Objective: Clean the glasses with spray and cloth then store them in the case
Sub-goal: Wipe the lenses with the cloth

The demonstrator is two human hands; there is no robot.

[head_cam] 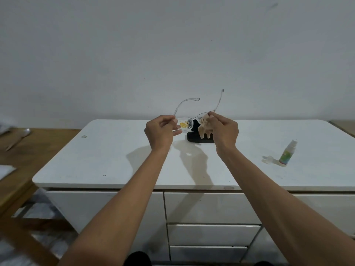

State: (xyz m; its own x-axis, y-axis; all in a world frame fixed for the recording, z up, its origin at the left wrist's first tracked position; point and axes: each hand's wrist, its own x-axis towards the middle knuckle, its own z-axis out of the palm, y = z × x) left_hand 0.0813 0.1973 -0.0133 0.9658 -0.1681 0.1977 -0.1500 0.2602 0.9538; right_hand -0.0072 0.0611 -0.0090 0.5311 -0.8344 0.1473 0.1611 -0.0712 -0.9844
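Clear-framed glasses (185, 125) are held up above the white cabinet top, their temples open and pointing away from me. My left hand (161, 132) pinches the left lens rim. My right hand (223, 129) presses a beige cloth (205, 126) around the right lens, which the cloth hides. A black glasses case (196, 138) lies on the top just behind and below the hands, partly covered by them. The small spray bottle (287, 153) stands at the right, uncapped, its clear cap (268, 159) lying beside it.
The white cabinet top (107, 160) has rounded corners and drawers below its front edge. A wooden table (17, 150) stands to the left with a spoon-like utensil (18, 138) on it. A plain wall rises behind.
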